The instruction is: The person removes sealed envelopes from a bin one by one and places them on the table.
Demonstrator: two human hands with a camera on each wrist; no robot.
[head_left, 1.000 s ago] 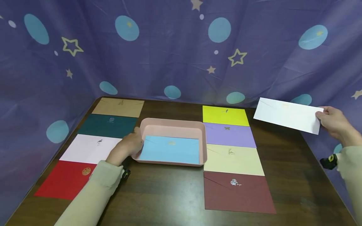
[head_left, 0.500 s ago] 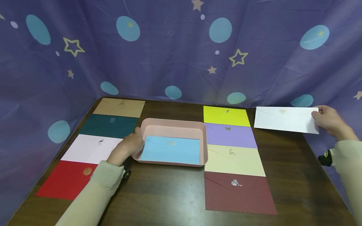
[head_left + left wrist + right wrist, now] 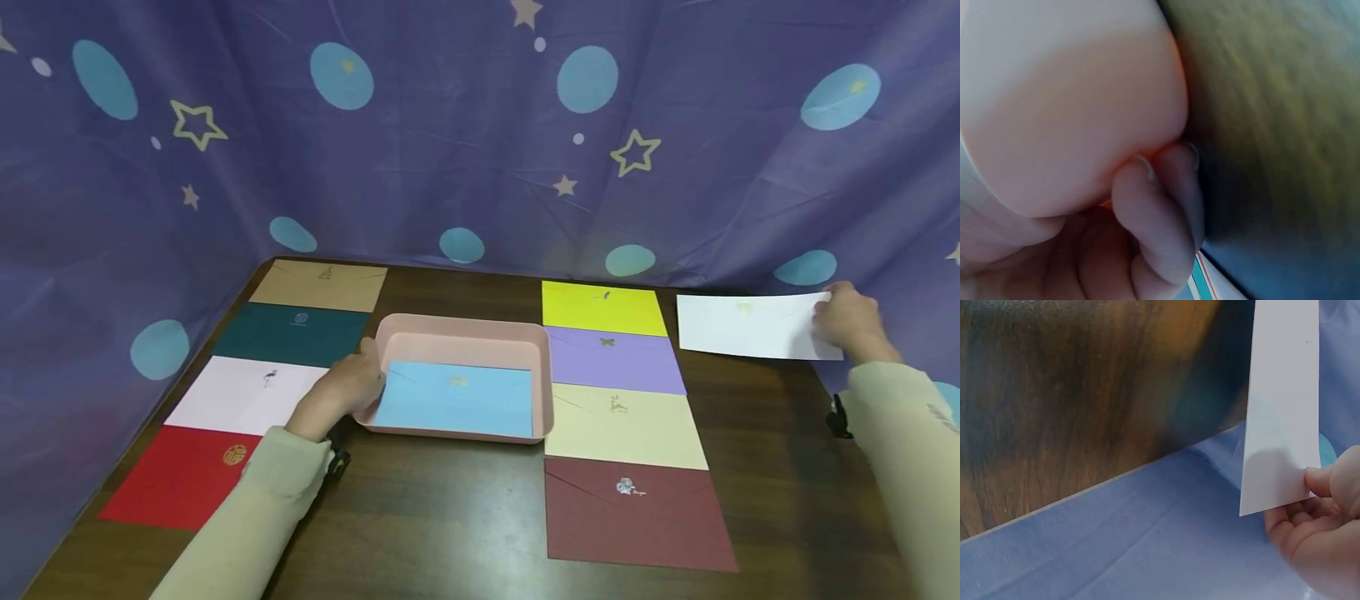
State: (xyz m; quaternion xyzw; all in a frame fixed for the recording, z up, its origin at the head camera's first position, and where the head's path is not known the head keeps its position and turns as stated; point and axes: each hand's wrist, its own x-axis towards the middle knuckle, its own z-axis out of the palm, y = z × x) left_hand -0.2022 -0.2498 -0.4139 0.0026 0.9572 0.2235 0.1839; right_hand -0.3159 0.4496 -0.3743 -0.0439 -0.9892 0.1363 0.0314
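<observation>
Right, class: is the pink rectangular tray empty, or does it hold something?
Not empty: in the head view, a light-blue rectangular paper envelope lies inside the pink rectangular tray.

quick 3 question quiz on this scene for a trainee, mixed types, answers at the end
1. Multiple choice: what lies inside the pink tray?
A) the red envelope
B) the blue envelope
C) the tan envelope

2. True or false: the right hand holds the white envelope while the left hand grips the side of the pink tray.

3. Fill in the gap: in the head view, in the column to the right of the pink tray, the envelope between the purple envelope and the maroon envelope is ____ in colour.

Key: 1. B. 2. True. 3. Cream.
</observation>
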